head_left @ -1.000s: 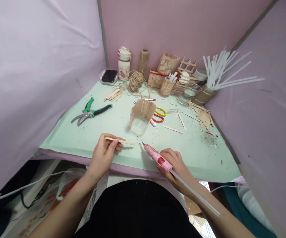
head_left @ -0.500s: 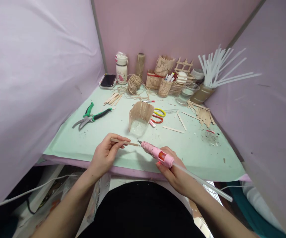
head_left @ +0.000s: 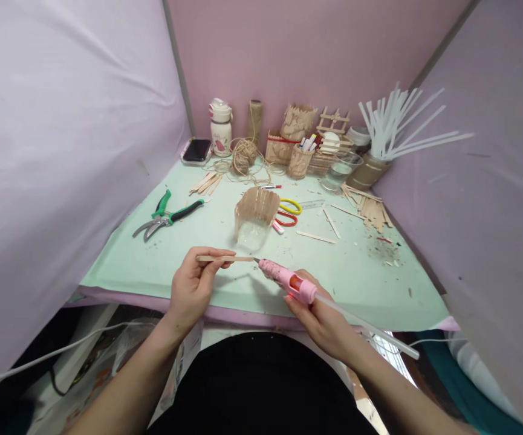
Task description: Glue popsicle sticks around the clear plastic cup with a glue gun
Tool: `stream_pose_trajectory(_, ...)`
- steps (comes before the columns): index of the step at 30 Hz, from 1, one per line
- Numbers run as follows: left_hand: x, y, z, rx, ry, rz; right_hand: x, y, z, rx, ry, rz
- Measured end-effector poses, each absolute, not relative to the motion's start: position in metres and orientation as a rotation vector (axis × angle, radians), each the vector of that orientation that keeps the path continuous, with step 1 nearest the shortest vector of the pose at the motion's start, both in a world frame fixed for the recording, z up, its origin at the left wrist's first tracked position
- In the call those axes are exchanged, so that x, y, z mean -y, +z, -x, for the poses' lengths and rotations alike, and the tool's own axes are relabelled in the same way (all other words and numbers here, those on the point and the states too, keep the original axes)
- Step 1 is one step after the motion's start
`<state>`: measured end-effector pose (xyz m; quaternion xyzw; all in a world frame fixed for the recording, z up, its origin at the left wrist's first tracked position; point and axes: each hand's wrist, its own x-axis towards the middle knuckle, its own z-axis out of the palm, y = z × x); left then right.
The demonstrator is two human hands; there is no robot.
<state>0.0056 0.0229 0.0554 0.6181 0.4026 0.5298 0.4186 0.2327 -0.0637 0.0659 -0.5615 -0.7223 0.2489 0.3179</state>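
Observation:
Between the thumb and fingers of my left hand [head_left: 194,283] is a wooden craft stick [head_left: 242,259], held level above the front of the table. My right hand [head_left: 318,314] is wrapped round a pink hot glue gun [head_left: 283,278], a long translucent glue stick [head_left: 370,327] trailing from its rear. The gun's metal nozzle is at the craft stick's right end, seemingly touching it. Just beyond both hands stands a clear plastic cup [head_left: 253,234] with craft sticks [head_left: 256,205] fixed side by side around part of its wall.
Green-handled pruning shears [head_left: 164,219] lie at left. Scissors [head_left: 288,219] and loose sticks [head_left: 315,237] lie right of the cup. Along the back stand a bottle [head_left: 220,130], twine [head_left: 243,156], a pen holder [head_left: 300,162], a plastic cup of liquid [head_left: 339,172] and a container of glue sticks [head_left: 367,171].
The craft stick has levelled out and its right end has met the glue gun's nozzle. My right hand with the gun has barely moved.

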Motion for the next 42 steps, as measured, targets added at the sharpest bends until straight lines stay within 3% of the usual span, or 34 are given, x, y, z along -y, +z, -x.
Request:
stream_pose_trajectory(4,-0.022,0.057,-0.006,-1.016,1.333,-1.54,0.065,0.061,-0.235,1.8,0.831,1.495)
stream_pose_trajectory(21,-0.034,0.051,-0.006,-1.13,1.335,-1.394,0.07,0.082,-0.237,1.758,0.987,1.328)
stream_pose_trajectory(30,-0.046,0.04,-0.006,-1.099,1.278,-1.105,0.082,0.063,-0.254,1.399,0.743,1.475)
stream_pose_trajectory(42,-0.041,0.045,-0.018,-1.047,1.183,-0.899,0.067,0.058,-0.229,1.702,0.719,1.409)
